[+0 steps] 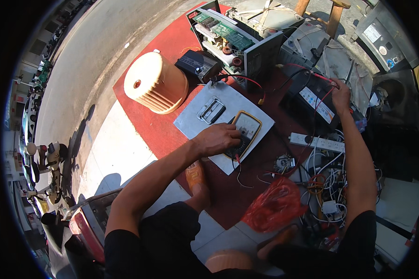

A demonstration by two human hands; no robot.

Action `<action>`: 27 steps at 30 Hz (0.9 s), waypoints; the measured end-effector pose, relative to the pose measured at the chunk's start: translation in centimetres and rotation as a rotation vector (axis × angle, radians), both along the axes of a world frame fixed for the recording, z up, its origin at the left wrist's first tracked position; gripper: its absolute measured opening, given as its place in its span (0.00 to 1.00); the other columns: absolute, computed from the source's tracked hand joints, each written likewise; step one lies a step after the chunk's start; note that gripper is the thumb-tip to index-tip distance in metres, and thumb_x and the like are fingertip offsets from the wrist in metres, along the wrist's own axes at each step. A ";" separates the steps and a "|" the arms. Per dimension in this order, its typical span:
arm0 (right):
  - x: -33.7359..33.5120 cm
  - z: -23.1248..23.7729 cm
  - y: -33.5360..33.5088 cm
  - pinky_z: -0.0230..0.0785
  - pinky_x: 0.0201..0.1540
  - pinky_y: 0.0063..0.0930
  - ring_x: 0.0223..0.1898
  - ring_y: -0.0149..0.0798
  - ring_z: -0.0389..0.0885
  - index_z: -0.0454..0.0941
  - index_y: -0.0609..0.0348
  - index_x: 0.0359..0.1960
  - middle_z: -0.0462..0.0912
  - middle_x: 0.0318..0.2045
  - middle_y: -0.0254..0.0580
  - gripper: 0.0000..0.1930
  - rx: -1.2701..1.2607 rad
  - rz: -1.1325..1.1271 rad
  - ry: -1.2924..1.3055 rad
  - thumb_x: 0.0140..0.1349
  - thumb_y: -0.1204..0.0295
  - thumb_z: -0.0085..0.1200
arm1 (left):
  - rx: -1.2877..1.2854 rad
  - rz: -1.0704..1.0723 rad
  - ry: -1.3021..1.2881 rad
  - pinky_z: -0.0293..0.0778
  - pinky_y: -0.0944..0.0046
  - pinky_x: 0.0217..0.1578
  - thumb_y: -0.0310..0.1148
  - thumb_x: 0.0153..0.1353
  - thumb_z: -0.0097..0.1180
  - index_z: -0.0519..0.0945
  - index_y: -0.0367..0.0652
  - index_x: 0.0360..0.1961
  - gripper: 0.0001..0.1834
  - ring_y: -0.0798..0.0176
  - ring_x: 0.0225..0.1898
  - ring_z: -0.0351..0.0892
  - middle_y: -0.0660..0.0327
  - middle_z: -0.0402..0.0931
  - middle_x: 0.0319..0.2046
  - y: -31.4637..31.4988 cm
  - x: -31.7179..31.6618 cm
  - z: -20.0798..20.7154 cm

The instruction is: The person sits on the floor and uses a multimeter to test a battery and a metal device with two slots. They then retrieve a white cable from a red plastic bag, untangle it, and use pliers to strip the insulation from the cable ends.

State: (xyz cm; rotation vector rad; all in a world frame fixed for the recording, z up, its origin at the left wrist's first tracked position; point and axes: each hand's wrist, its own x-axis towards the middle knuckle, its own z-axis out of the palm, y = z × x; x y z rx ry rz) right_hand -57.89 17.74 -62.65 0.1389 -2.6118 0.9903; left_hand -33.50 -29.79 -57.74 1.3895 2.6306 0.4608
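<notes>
A yellow-edged analog multimeter (248,125) lies on a flat silver metal case (189,121) with a recessed handle. My left hand (220,138) rests on the multimeter with its fingers closed about the dial area, hiding part of the face. Off to the right, my right hand (341,96) pinches a red test probe (322,77) above a large black battery (291,103) with a label on its side. Thin red and black leads hang from that hand. Whether the probe's tip touches anything is too small to tell.
An opened device with green circuit boards (228,36) stands at the back, beside a small black battery (198,65) and an upturned ribbed beige bucket (156,83). A white power strip (317,142), tangled cables (328,186) and a red plastic bag (275,207) lie nearer me.
</notes>
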 end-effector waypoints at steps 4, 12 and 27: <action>-0.3 -0.1 0.1 0.78 0.51 0.38 0.45 0.50 0.91 0.89 0.54 0.52 0.91 0.42 0.53 0.13 0.001 0.027 0.022 0.70 0.71 0.59 | -0.003 -0.099 0.033 0.80 0.56 0.52 0.29 0.60 0.59 0.79 0.42 0.29 0.04 0.55 0.47 0.80 0.59 0.78 0.38 0.2 -0.9 0.2; -0.9 -0.3 0.7 0.79 0.51 0.37 0.46 0.47 0.91 0.90 0.52 0.53 0.92 0.42 0.50 0.14 0.054 -0.030 -0.042 0.68 0.74 0.60 | 0.017 -0.172 0.087 0.80 0.56 0.51 0.29 0.59 0.60 0.78 0.41 0.26 0.06 0.55 0.46 0.80 0.59 0.77 0.36 0.0 -1.2 -0.2; -0.7 -0.2 0.7 0.79 0.52 0.32 0.47 0.41 0.92 0.88 0.58 0.55 0.93 0.43 0.46 0.16 0.063 -0.002 -0.054 0.68 0.79 0.57 | 0.043 -0.134 0.048 0.81 0.57 0.50 0.27 0.58 0.60 0.78 0.41 0.28 0.04 0.55 0.47 0.79 0.58 0.76 0.39 0.2 -1.2 -0.2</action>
